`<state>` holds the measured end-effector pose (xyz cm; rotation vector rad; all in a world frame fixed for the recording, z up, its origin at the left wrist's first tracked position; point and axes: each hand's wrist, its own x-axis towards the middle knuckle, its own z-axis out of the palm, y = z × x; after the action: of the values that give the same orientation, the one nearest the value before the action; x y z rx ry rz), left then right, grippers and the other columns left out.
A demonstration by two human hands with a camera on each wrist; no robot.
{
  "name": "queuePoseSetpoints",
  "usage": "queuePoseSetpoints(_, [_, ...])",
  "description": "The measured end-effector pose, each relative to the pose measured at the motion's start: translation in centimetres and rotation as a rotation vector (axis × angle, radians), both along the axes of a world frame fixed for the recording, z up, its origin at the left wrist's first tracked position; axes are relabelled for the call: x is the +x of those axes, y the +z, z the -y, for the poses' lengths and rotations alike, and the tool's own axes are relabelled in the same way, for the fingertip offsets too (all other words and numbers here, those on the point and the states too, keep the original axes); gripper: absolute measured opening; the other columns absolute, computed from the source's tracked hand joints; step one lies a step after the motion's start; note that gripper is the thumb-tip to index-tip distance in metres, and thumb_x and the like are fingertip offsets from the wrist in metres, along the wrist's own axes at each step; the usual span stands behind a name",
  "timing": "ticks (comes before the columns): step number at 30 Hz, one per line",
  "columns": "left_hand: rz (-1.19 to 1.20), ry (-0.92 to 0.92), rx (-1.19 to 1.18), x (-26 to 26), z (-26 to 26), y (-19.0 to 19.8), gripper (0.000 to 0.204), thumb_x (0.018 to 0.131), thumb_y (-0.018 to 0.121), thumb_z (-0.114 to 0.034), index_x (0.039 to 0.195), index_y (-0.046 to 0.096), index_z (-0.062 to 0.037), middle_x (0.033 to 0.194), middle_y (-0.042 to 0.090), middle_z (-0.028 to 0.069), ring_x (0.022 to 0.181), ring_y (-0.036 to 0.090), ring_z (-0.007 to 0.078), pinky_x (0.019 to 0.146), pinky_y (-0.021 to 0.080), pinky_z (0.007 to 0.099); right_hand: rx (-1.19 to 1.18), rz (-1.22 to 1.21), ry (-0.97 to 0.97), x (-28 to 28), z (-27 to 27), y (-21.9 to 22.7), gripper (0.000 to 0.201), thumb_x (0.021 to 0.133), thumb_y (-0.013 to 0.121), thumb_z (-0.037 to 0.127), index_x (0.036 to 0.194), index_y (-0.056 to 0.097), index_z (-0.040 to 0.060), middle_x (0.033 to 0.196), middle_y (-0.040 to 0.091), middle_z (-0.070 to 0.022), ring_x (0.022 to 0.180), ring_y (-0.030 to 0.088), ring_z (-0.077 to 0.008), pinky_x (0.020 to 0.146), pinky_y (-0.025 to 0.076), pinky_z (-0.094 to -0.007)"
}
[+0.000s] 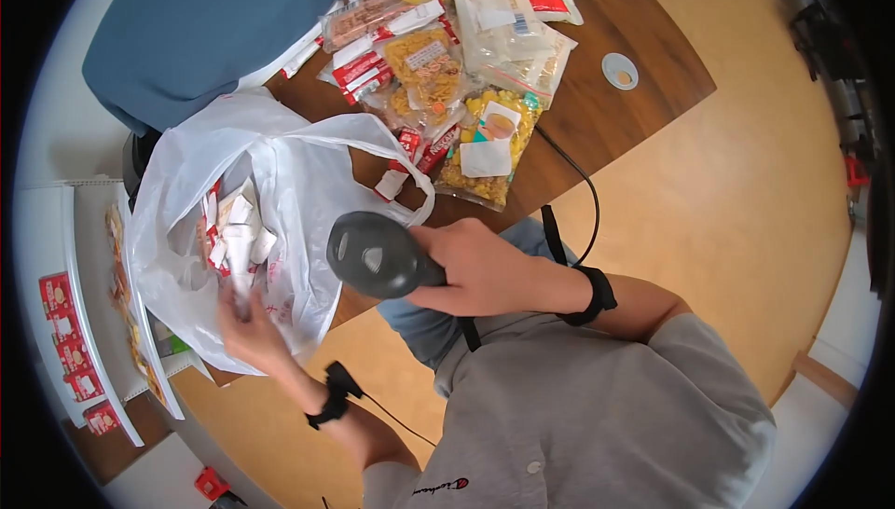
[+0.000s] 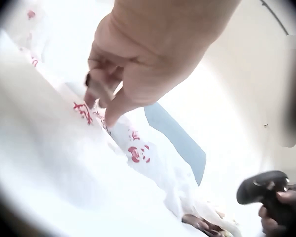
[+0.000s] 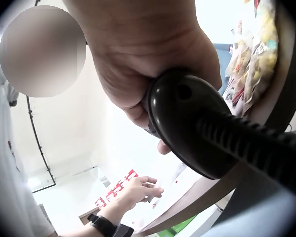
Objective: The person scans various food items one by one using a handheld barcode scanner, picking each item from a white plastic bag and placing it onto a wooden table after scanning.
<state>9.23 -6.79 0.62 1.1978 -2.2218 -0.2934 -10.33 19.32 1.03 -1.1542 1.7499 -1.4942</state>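
So, brown wood table (image 1: 643, 127) fills the top of the head view, far edge curved, w/ bare top on the right where a round white disc (image 1: 610, 65) lies flat. Approx. mid-table: heap of clear food packs (image 1: 424, 61), incl. a yellow pack (image 1: 489, 150) by the near edge, plus red-and-white sachets (image 1: 361, 77). White plastic bag (image 1: 309, 178) w/ red print sits at the table's left end, mouth open, small white packets (image 1: 240, 220) inside.

R hand (image 1: 485, 267): wrapped firmly round the handle of a dark grey scanner (image 1: 373, 255), held up just beside the bag; ribbed cable (image 3: 246, 138) comes off its base. L hand (image 1: 254, 334): at the bag's near side, fingers bent, thumb & fingertips close tog.; can't tell if they pinch the plastic, a packet or nothing. Black straps (image 1: 598, 296) on both wrists.

Room: pale wood-look floor (image 1: 671, 201) right & below; white rack (image 1: 101, 332) at left w/ red boxes (image 1: 56, 295) in a row; blue-grey cover (image 1: 214, 34) behind the bag, cloth or chair, can't tell. Black cord (image 1: 594, 192) runs from table edge twd the R wrist. Person wears a grey shirt (image 1: 597, 406).
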Motion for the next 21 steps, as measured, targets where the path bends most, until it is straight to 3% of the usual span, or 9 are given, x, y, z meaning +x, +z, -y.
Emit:
queuePoseSetpoints(2, [0.052, -0.096, -0.082, -0.8, 2.8, 0.3, 0.038, 0.081, 0.077, -0.011, 0.114, 0.065, 0.0031, 0.106, 0.071, 0.0167, 0.096, 0.067, 0.0250, 0.083, 0.052, 0.0375, -0.019, 0.020, -0.046, -0.8, -0.9, -0.3, 0.032, 0.080, 0.073, 0.023, 0.095, 0.059, -0.0018, 0.069, 0.062, -0.0201, 0.069, 0.064, -0.0396, 0.061, 0.049, -0.0436])
queuePoseSetpoints(5, [0.130, -0.006, -0.135, -3.2, 2.6, 1.9, 0.035, 0.084, 0.074, -0.012, 0.115, 0.065, 0.0023, 0.107, 0.071, 0.0154, 0.097, 0.067, 0.0261, 0.084, 0.053, 0.0379, 0.010, 0.005, -0.162, -2.3, -3.7, -0.2, 0.033, 0.080, 0.075, 0.021, 0.102, 0.062, -0.0010, 0.070, 0.062, -0.0184, 0.065, 0.065, -0.0352, 0.060, 0.050, -0.0392])
queuePoseSetpoints(6, [0.021, -0.036, -0.109, -4.5, 1.0, 2.2, 0.029, 0.086, 0.073, -0.015, 0.112, 0.068, -0.0015, 0.103, 0.071, 0.0119, 0.089, 0.068, 0.0215, 0.067, 0.054, 0.0307, 0.022, 0.040, -0.216, -2.7, -4.7, -0.2, 0.031, 0.082, 0.074, 0.019, 0.103, 0.063, -0.0008, 0.070, 0.064, -0.0156, 0.063, 0.065, -0.0295, 0.060, 0.050, -0.0365])
queuePoseSetpoints(8, [-0.219, -0.299, 0.125, -6.3, -2.1, 0.7, 0.025, 0.087, 0.071, -0.012, 0.111, 0.069, -0.0027, 0.103, 0.072, 0.0086, 0.093, 0.066, 0.0165, 0.074, 0.054, 0.0304, 0.043, 0.076, -0.270, -3.1, -6.8, -0.1, 0.028, 0.084, 0.073, 0.016, 0.104, 0.063, -0.0006, 0.071, 0.066, -0.0128, 0.061, 0.066, -0.0239, 0.059, 0.050, -0.0337])
queuePoseSetpoints(10, [-0.142, -0.531, 0.299, -10.4, -10.1, 2.0, 0.014, 0.089, 0.067, -0.006, 0.102, 0.071, -0.0033, 0.101, 0.071, 0.0069, 0.088, 0.066, 0.0137, 0.069, 0.053, 0.0270, 0.100, 0.358, -0.448, -3.5, -8.8, 0.3, 0.018, 0.088, 0.070, 0.010, 0.101, 0.066, -0.0014, 0.074, 0.068, -0.0063, 0.061, 0.064, -0.0125, 0.059, 0.051, -0.0278])
queuePoseSetpoints(11, [-0.159, -0.752, 0.316, -12.0, -12.5, 1.6, 0.016, 0.084, 0.069, -0.006, 0.100, 0.069, -0.0048, 0.099, 0.070, 0.0108, 0.090, 0.068, 0.0261, 0.074, 0.054, 0.0341, 0.110, 0.357, -0.440, -3.7, -9.7, 0.0, 0.018, 0.088, 0.070, 0.010, 0.101, 0.066, -0.0014, 0.074, 0.068, -0.0063, 0.061, 0.064, -0.0125, 0.059, 0.051, -0.0278])
queuePoseSetpoints(13, [-0.155, -0.976, 0.303, -14.8, -15.2, 0.5, 0.018, 0.084, 0.068, -0.005, 0.103, 0.068, -0.0037, 0.103, 0.068, 0.0129, 0.093, 0.065, 0.0326, 0.080, 0.053, 0.0376, 0.056, 0.488, -0.558, -4.0, -11.1, -0.9, 0.016, 0.091, 0.064, 0.005, 0.104, 0.064, -0.0044, 0.078, 0.068, -0.0079, 0.065, 0.065, -0.0114, 0.063, 0.053, -0.0257])
queuePoseSetpoints(16, [-0.093, -0.913, 0.071, -16.9, -14.9, -0.4, 0.020, 0.085, 0.067, -0.005, 0.106, 0.066, -0.0032, 0.107, 0.066, 0.0142, 0.096, 0.062, 0.0342, 0.082, 0.052, 0.0392, 0.076, 0.451, -0.570, -4.1, -11.8, -1.0, 0.015, 0.092, 0.063, 0.004, 0.103, 0.063, -0.0064, 0.079, 0.068, -0.0089, 0.066, 0.064, -0.0103, 0.062, 0.052, -0.0254])
queuePoseSetpoints(21, [-0.010, -0.718, 0.154, -16.5, -13.5, 0.7, 0.025, 0.084, 0.070, -0.010, 0.107, 0.065, -0.0026, 0.108, 0.065, 0.0150, 0.097, 0.062, 0.0342, 0.087, 0.049, 0.0411, 0.105, 0.432, -0.602, -4.1, -11.5, -1.2, 0.014, 0.088, 0.071, 0.012, 0.090, 0.068, -0.0015, 0.073, 0.067, -0.0035, 0.063, 0.064, -0.0090, 0.058, 0.051, -0.0238])
